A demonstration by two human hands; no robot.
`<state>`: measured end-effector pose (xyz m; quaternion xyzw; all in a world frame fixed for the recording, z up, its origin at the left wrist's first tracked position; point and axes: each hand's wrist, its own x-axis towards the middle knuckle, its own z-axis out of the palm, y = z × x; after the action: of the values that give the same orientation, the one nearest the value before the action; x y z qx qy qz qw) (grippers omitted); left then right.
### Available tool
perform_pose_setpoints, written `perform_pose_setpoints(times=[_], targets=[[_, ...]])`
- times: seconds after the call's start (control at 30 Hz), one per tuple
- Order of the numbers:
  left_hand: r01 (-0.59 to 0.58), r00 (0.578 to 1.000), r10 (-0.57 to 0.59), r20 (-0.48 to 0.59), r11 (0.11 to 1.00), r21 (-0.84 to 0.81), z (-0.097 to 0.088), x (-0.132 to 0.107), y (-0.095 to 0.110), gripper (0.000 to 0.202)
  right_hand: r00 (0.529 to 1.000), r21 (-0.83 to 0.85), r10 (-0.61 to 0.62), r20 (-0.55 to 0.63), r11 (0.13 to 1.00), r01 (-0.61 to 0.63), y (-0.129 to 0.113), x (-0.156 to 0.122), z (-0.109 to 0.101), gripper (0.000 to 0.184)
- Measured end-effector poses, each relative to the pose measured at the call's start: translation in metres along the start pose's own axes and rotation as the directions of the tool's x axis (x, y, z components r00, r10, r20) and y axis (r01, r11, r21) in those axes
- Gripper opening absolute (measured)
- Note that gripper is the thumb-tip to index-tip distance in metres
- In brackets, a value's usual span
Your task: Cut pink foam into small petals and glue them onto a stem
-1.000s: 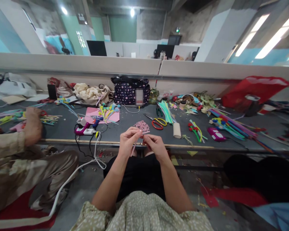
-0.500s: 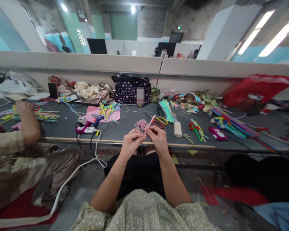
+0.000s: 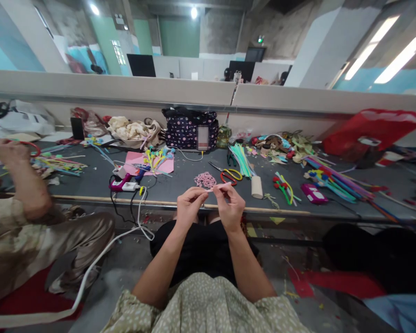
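A slim pink strip (image 3: pixel 211 189) is stretched between my two hands, just above the table's front edge. My left hand (image 3: pixel 190 203) pinches its left end between thumb and fingertips. Further along, my right hand (image 3: pixel 230 206) grips the strip, part of which is covered by the fingers. Just beyond my hands lies a pile of small pink pieces (image 3: pixel 205 179). Scissors with red and yellow handles (image 3: pixel 231 175) rest to the right of that pile.
Upright cardboard-coloured roll (image 3: pixel 256 187), green strips (image 3: pixel 241 157) and a magenta box (image 3: pixel 314 193) stand to the right. Left are a pink sheet (image 3: pixel 164 166), a magenta power strip (image 3: pixel 121 182) and a white cable (image 3: pixel 100 256). A dark patterned bag (image 3: pixel 180 129) sits behind. A co-worker's hand (image 3: pixel 12 152) works at far left.
The pink strip has swung from steeply tilted to nearly level as my right hand turned. The co-worker's hand at the left has moved further left and up, with red-handled scissors.
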<state>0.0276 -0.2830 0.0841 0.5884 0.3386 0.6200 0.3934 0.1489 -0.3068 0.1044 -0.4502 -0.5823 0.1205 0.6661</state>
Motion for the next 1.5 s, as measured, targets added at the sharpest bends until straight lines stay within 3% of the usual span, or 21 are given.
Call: perform_pose_setpoints(times=[0.17, 0.33, 0.43, 0.53, 0.67, 0.77, 0.83, 0.9, 1.03, 1.1, 1.17, 1.3, 1.5], targets=[[-0.049, 0.998, 0.050, -0.048, 0.998, 0.029, 0.000, 0.000, 0.004, 0.010, 0.995, -0.010, -0.089, 0.034, 0.996, 0.090, -0.003, -0.004, 0.000, 0.006], [0.090, 0.991, -0.110, -0.075, 0.969, -0.228, 0.001, 0.001, 0.006, 0.010, 0.947, -0.033, -0.301, 0.113, 0.951, 0.307, -0.004, -0.008, -0.003, 0.021], [0.257, 0.960, -0.281, 0.015, 0.854, -0.452, 0.001, 0.002, 0.009, 0.014, 0.901, -0.047, -0.403, 0.160, 0.909, 0.414, -0.002, -0.011, -0.003, 0.030], [0.397, 0.904, -0.413, 0.111, 0.715, -0.575, -0.002, 0.004, 0.014, 0.021, 0.865, -0.097, -0.459, 0.202, 0.869, 0.485, 0.000, -0.015, -0.004, 0.034], [0.481, 0.853, -0.486, 0.192, 0.589, -0.649, -0.005, 0.004, 0.022, 0.025, 0.827, -0.152, -0.507, 0.245, 0.822, 0.549, 0.005, -0.019, -0.005, 0.035], [0.512, 0.837, -0.490, 0.245, 0.540, -0.668, -0.006, 0.004, 0.024, 0.025, 0.813, -0.164, -0.519, 0.264, 0.807, 0.568, 0.006, -0.021, -0.006, 0.034], [0.504, 0.842, -0.483, 0.241, 0.545, -0.671, -0.006, 0.004, 0.024, 0.024, 0.826, -0.159, -0.495, 0.271, 0.823, 0.545, 0.006, -0.022, -0.006, 0.032], [0.480, 0.855, -0.476, 0.206, 0.578, -0.660, -0.008, 0.005, 0.023, 0.023, 0.874, -0.152, -0.423, 0.237, 0.873, 0.464, 0.006, -0.022, -0.006, 0.027], [0.454, 0.874, -0.463, 0.150, 0.664, -0.594, -0.010, 0.006, 0.021, 0.023, 0.992, -0.013, -0.076, 0.099, 0.997, 0.077, 0.005, -0.020, -0.005, 0.013], [0.440, 0.885, -0.447, 0.131, 0.710, -0.551, -0.010, 0.006, 0.022, 0.022, 0.985, 0.088, 0.099, 0.143, 0.990, -0.113, 0.004, -0.018, -0.005, 0.012], [0.411, 0.901, -0.422, 0.103, 0.750, -0.518, -0.010, 0.006, 0.021, 0.021, 0.957, 0.124, 0.176, 0.229, 0.970, -0.209, 0.003, -0.016, -0.005, 0.014], [0.368, 0.921, -0.382, 0.078, 0.783, -0.502, -0.008, 0.004, 0.020, 0.017, 0.933, 0.043, 0.159, 0.324, 0.982, -0.183, 0.001, -0.014, -0.003, 0.015], [0.357, 0.926, -0.369, 0.077, 0.795, -0.491, -0.009, 0.002, 0.017, 0.015, 0.925, -0.169, 0.012, 0.379, 0.984, 0.057, -0.003, -0.013, -0.003, 0.008]])
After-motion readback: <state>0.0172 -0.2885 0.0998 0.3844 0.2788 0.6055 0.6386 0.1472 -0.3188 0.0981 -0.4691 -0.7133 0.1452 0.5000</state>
